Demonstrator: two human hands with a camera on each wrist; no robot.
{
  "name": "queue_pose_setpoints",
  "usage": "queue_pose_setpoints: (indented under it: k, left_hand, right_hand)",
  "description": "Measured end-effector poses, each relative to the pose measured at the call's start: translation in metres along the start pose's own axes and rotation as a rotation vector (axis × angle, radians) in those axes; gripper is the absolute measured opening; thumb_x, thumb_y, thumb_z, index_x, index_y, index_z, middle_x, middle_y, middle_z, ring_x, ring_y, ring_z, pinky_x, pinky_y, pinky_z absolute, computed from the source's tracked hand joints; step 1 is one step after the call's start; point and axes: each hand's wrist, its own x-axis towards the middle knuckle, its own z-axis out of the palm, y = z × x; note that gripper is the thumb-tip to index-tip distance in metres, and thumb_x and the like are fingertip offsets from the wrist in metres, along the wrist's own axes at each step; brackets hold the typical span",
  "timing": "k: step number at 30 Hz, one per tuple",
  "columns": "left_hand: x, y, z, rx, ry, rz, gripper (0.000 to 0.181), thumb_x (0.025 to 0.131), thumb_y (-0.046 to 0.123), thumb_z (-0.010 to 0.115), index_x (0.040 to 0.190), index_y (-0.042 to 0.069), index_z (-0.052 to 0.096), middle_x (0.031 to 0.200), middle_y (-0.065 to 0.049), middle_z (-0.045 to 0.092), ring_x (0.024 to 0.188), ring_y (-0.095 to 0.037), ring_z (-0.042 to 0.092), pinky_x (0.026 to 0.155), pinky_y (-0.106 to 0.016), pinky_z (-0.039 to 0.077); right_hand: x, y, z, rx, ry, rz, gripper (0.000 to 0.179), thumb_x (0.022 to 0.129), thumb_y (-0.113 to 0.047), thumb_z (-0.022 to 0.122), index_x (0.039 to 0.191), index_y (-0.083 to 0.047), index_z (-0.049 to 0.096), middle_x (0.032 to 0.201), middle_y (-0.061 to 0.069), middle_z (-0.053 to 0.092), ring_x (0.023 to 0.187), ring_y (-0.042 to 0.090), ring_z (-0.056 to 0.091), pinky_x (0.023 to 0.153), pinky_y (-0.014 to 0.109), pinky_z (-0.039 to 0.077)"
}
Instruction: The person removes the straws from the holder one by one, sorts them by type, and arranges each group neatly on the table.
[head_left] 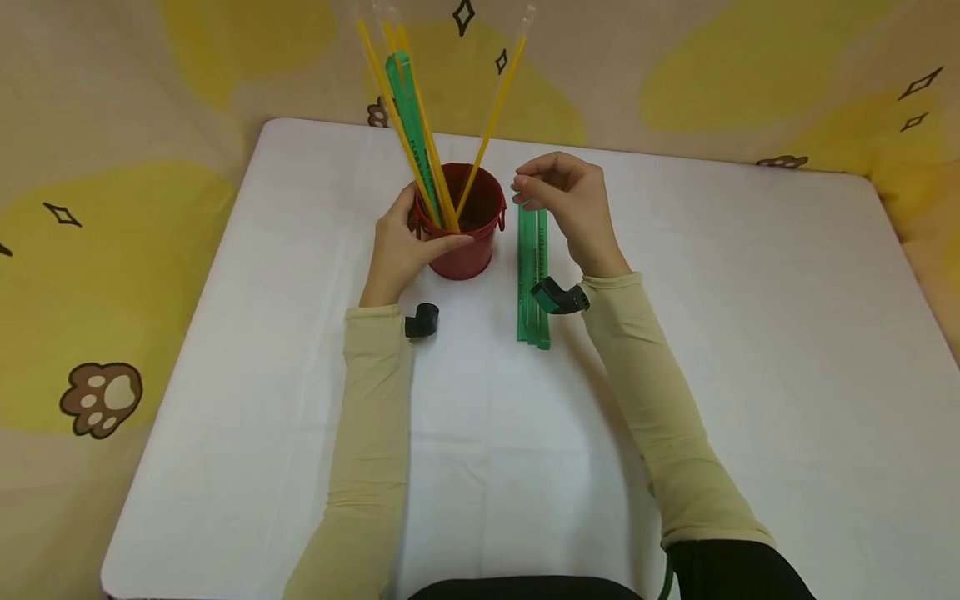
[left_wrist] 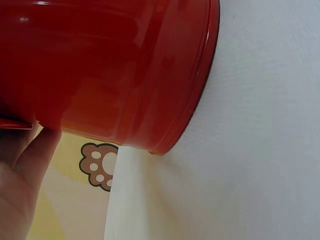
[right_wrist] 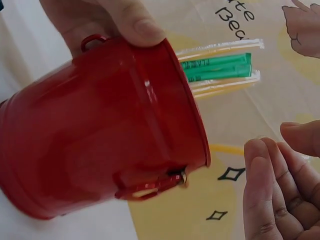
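Red bucket (head_left: 462, 260): upright on the white table (head_left: 750, 333).
Left hand (head_left: 397, 246): curled round the bucket's left side, thumb at the rim.
Right hand (head_left: 572, 196): just right of the bucket, thumb apart from bent fingers, nothing seen between them.
Yellow straws (head_left: 378, 71): inside the bucket, leaning out left beside a green packet (head_left: 411, 112).
Lone yellow straw (head_left: 491, 125): inside the bucket, leaning right, its top well above the rim.
Loose green packets (head_left: 532, 267): side by side, just right of the bucket.
Tipping risk: tall contents could probably topple the bucket if the left hand slackens while something knocks them.
Scatter risk: a low sweep of the black wrist camera (head_left: 558, 297) might drag the loose green packets askew.
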Motion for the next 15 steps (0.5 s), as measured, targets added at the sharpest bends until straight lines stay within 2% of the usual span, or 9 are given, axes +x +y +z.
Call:
queue_pose_setpoints:
  k: [7,15]
  left_hand:
    - [0.000,-0.001,0.000,0.005,-0.001,-0.007,0.080,0.071,0.019,0.084,0.139,0.008,0.043,0.129,-0.007,0.055,0.117,-0.015,0.051,0.102,-0.024,0.039]
    - [-0.001,0.000,0.004,0.002,0.001,0.035,0.080,0.070,0.018,0.084,0.138,0.007,0.044,0.127,-0.006,0.056,0.114,-0.013,0.053,0.100,-0.022,0.040]
  right_hand:
    - [0.009,-0.003,0.021,-0.024,-0.049,0.020,0.008,0.086,-0.001,0.066,0.092,0.004,0.066,0.086,0.012,0.066,0.075,0.023,0.065,0.069,0.028,0.055]
    - [0.017,-0.006,0.037,-0.066,-0.087,0.047,0.010,0.086,-0.002,0.066,0.094,0.005,0.066,0.087,0.013,0.066,0.077,0.024,0.063,0.070,0.028,0.056]
